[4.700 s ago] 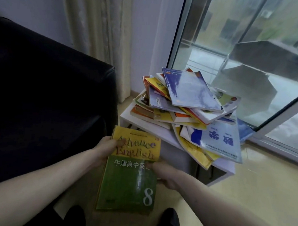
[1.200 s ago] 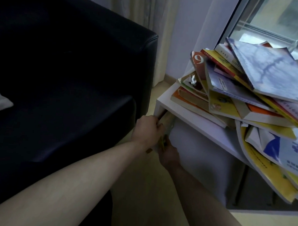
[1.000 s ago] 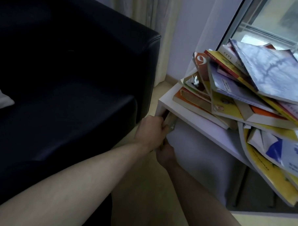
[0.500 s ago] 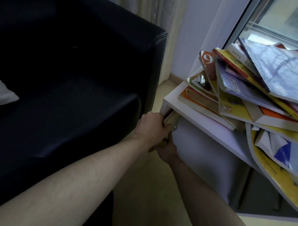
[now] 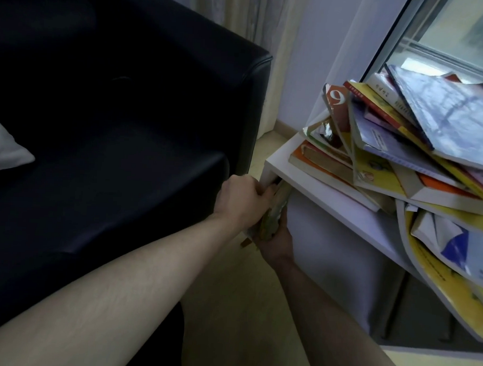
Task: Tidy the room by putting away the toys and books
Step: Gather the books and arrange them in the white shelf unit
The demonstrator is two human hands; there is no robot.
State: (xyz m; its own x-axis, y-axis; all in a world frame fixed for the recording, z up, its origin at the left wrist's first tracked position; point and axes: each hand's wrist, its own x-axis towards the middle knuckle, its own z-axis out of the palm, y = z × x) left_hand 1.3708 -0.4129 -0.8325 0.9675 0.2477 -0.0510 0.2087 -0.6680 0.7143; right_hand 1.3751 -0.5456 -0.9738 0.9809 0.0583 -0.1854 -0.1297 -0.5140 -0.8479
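The green and yellow English book (image 5: 276,209) stands on edge in the left end of the white shelf unit (image 5: 341,212), under its top board, mostly hidden. My left hand (image 5: 241,198) grips the book's upper edge with curled fingers. My right hand (image 5: 275,239) holds the book from below, largely hidden behind the left hand. A messy pile of books (image 5: 407,151) lies on the shelf top, some hanging over its front edge.
A black sofa (image 5: 113,122) stands close to the left of the shelf, with a narrow strip of wooden floor (image 5: 230,279) between them. A white cushion (image 5: 4,147) lies on the sofa seat. A curtain (image 5: 258,26) and a window (image 5: 449,34) are behind.
Earlier I held the book flat in front of me with both hands. Since then it has been turned on edge and pushed further into the shelf's left opening; my view has moved closer.
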